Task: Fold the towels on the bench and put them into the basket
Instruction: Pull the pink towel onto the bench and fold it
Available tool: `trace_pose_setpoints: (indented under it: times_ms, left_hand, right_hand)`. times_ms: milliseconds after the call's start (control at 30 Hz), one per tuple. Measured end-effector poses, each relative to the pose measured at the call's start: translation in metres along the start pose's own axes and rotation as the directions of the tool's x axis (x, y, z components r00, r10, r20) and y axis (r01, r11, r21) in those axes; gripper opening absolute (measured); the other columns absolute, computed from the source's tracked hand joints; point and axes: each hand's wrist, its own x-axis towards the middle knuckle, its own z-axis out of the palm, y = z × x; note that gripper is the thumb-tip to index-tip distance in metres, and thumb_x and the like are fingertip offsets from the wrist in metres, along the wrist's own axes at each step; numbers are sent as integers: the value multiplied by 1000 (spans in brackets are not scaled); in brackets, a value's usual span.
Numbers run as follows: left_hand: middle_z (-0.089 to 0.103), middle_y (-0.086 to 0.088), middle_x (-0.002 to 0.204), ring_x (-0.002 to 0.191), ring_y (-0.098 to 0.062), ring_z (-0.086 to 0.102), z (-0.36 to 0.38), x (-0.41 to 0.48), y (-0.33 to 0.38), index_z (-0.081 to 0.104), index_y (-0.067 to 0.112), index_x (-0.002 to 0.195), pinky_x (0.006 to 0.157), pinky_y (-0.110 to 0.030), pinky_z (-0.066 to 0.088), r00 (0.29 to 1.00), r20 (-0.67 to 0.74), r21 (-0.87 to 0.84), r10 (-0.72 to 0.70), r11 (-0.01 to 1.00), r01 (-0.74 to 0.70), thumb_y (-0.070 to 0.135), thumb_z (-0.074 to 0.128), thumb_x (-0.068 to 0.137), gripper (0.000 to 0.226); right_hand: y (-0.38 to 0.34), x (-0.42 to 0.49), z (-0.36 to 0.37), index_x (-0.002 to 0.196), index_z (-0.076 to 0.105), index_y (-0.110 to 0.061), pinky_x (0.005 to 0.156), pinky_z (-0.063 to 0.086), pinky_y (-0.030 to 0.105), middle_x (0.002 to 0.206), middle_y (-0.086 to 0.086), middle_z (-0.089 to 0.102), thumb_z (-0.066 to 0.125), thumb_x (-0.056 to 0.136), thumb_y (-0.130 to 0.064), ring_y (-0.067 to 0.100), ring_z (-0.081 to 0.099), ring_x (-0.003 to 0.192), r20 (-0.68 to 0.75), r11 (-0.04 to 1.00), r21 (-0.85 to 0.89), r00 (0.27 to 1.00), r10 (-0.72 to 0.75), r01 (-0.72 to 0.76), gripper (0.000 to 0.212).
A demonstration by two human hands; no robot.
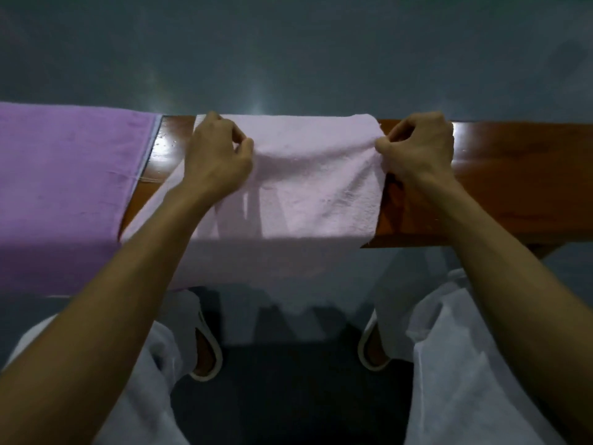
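A pale pink towel (314, 175) lies across the brown wooden bench (500, 181), its near part hanging over the front edge. My left hand (218, 155) pinches the towel's left side between thumb and fingers. At the right edge, my right hand (420, 149) pinches the cloth in the same way. The cloth sags slightly between the two hands. A larger purple towel (64, 175) lies flat on the bench to the left, also draped over the front edge. No basket is in view.
Dark grey floor (288, 53) lies beyond the bench. Below the bench I see my legs in white trousers (465, 364) and two slippers (205, 351). The bench's bare wood runs off to the right.
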Motion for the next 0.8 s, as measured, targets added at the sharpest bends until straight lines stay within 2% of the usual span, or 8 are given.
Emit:
trace_pose_setpoints:
  times_ms: [67,133,200,267,333,433,533,800]
  left_hand:
    - [58,-13,113,93,-24,59,7,-4,2,66,9,95,81,-30,40,999,46,-5,6,1000,-5,25,57,101,20]
    - [57,-11,116,97,-23,58,9,-8,0,63,9,102,84,-34,47,994,105,6,37,999,-38,25,56,104,18]
    - [55,-8,122,104,-24,57,8,-12,-5,61,13,113,92,-41,53,987,148,52,58,996,-66,30,58,104,20]
    - [52,-7,129,110,-24,55,4,-16,-9,60,17,120,97,-41,53,980,190,95,56,993,-75,34,62,102,25]
    - [49,-6,134,115,-25,53,1,-20,-11,58,21,123,99,-42,52,975,220,126,29,990,-58,39,66,98,32]
    - [46,-8,141,121,-28,51,1,-26,-9,55,24,128,101,-44,50,967,255,162,-21,987,-21,45,68,95,42]
    - [43,-9,142,125,-30,47,4,-28,-5,51,24,131,102,-45,48,961,275,162,-37,987,-9,45,69,95,46]
    - [42,-8,146,127,-30,49,9,-20,4,54,23,130,106,-46,48,958,284,77,-50,997,30,46,63,99,40]
  right_hand:
    - [7,3,0,87,80,-15,70,49,27,88,4,76,77,85,-28,11,61,73,39,999,-41,999,-34,36,14]
    - [12,6,2,93,80,-11,74,48,27,95,8,77,74,90,-25,13,62,77,47,996,-62,997,-61,64,15]
    - [15,8,5,96,77,-12,82,55,33,98,8,76,70,93,-23,21,67,86,29,997,-52,998,-63,65,14]
    - [13,6,9,101,71,-17,88,59,43,97,3,73,67,95,-31,23,69,90,53,997,-31,996,-72,74,16]
    - [7,-6,13,111,65,-19,86,60,47,104,0,70,63,97,-44,22,67,94,180,992,-17,976,-119,124,28]
    - [1,-25,21,129,58,-18,98,53,46,132,6,58,54,100,-54,24,54,116,357,930,-186,904,-237,317,46]
    - [5,-30,25,138,50,-16,102,44,47,145,9,47,49,101,-55,30,43,126,378,862,-323,888,-260,390,53]
    - [22,-20,22,157,33,-16,124,25,51,169,7,22,44,103,-56,28,21,154,458,889,-256,857,-234,379,68]
